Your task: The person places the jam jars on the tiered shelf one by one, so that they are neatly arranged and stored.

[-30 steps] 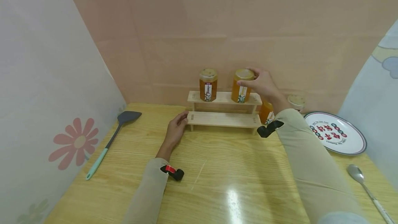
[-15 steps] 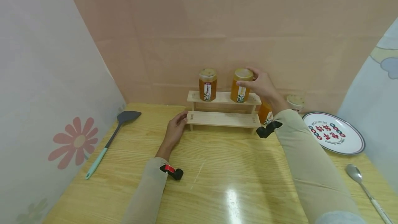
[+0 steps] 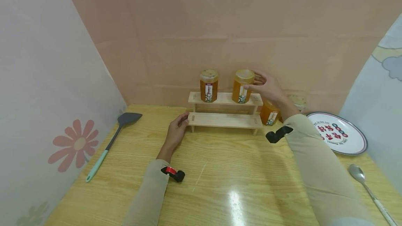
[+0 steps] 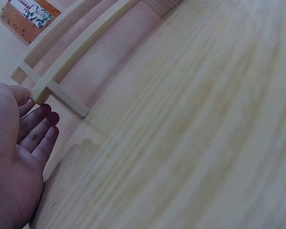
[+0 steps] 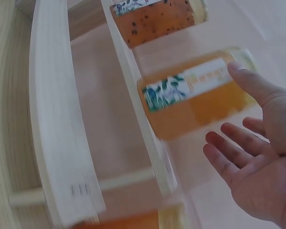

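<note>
On the upper tier of a two-step wooden shelf [image 3: 224,120] stand two lidded jars: a dark amber jar [image 3: 208,86] with specks and a plain golden jar [image 3: 241,87]. My right hand [image 3: 269,88] is at the golden jar's right side. In the right wrist view its fingers are spread and off the glass, while the thumb [image 5: 250,81] overlaps the label near the lid. With my left hand [image 3: 176,132] I hold the left end of the lower tier, thumb and index finger at the board's corner [image 4: 40,93].
Right of the shelf another orange jar [image 3: 269,113] stands on the table, and a pale-lidded jar [image 3: 297,101] is partly hidden behind my right wrist. Further right lie an oval plate [image 3: 351,138] and a metal spoon [image 3: 358,173]. A spatula [image 3: 108,145] lies at the left.
My right hand has loosened from the golden jar and shifted slightly right, its fingers now apart from the glass. The jar stays on the upper tier; my left hand has not moved.
</note>
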Available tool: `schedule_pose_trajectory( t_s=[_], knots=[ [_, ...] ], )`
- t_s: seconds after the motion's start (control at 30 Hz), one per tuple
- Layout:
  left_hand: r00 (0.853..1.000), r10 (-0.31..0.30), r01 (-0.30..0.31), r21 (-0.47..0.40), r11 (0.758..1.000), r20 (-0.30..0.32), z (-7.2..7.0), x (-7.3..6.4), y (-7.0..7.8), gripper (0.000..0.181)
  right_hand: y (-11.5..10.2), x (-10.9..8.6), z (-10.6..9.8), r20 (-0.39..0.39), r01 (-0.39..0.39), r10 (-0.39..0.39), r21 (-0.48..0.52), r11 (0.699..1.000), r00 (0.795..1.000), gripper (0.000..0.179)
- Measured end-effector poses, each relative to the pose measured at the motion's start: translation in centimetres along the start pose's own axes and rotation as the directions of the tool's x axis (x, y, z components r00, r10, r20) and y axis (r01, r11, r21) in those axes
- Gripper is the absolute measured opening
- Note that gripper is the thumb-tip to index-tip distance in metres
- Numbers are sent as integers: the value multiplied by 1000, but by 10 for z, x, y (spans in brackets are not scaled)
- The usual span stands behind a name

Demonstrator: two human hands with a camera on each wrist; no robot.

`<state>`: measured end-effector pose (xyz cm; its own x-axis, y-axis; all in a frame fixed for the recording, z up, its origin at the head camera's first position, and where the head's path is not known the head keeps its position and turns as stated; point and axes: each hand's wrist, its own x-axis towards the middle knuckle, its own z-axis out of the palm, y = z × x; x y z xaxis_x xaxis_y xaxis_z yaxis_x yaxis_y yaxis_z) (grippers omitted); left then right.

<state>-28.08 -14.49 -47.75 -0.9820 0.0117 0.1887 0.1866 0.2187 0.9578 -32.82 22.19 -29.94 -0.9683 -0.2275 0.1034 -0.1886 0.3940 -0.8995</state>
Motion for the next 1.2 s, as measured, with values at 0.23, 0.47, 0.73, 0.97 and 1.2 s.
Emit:
schedule_pose_trajectory(
  t_s=[0.23,0.47,0.73,0.97,1.2],
  knots=[
    [1000,15,-15,12,1000,-5,-2,1,-3,39,18,-23,-30,-20,-41,39,-91,995,999,85],
    [1000,18,-18,-9,1000,-9,-6,2,-5,38,45,-44,-64,-74,-95,83,-184,978,994,84],
    [1000,20,-20,-8,1000,-14,-10,3,-7,38,65,-62,-87,-131,-98,73,-198,975,989,84],
    [1000,3,-3,-12,1000,-9,-10,2,-5,39,75,-66,-97,-140,-167,137,-224,960,981,88],
    [1000,8,-8,-8,1000,-6,-10,1,-4,40,97,-66,-104,-140,-168,140,-220,961,980,90]
  ],
)
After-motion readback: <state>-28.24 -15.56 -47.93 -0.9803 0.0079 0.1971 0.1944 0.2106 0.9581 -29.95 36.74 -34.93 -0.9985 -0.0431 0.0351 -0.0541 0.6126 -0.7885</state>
